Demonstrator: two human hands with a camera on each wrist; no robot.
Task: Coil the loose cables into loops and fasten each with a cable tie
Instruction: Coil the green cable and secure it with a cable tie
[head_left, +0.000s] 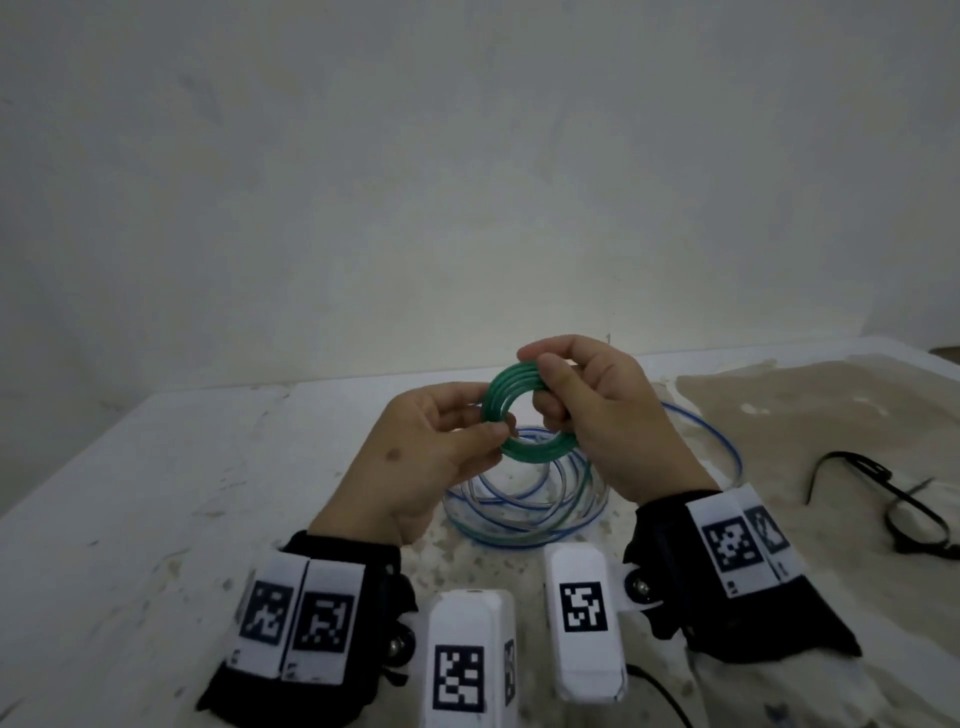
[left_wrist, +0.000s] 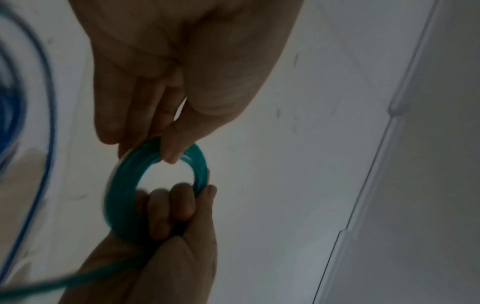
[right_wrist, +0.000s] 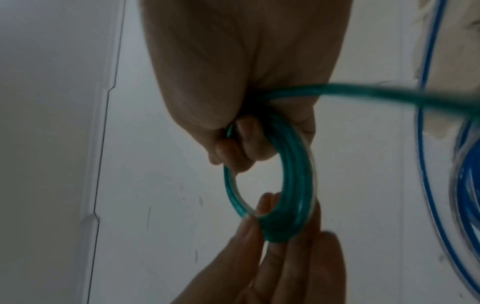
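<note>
A green cable, wound into a small tight coil (head_left: 497, 397), hangs in the air above the table. My left hand (head_left: 500, 432) pinches the coil's lower left side between thumb and fingers. Gripping the upper right side is my right hand (head_left: 541, 375), fingers curled through the ring. In the left wrist view the coil (left_wrist: 122, 185) shows a loose green tail (left_wrist: 78, 275) trailing off. The right wrist view shows the same coil (right_wrist: 293, 174) and tail (right_wrist: 389, 92). A blue-striped clear cable (head_left: 519, 525) lies in loose loops on the table under my hands.
Black cable ties (head_left: 883, 499) lie on the table at the right. The white table (head_left: 156, 493) has worn, stained patches on its right half. Its far edge meets a pale wall close behind the hands.
</note>
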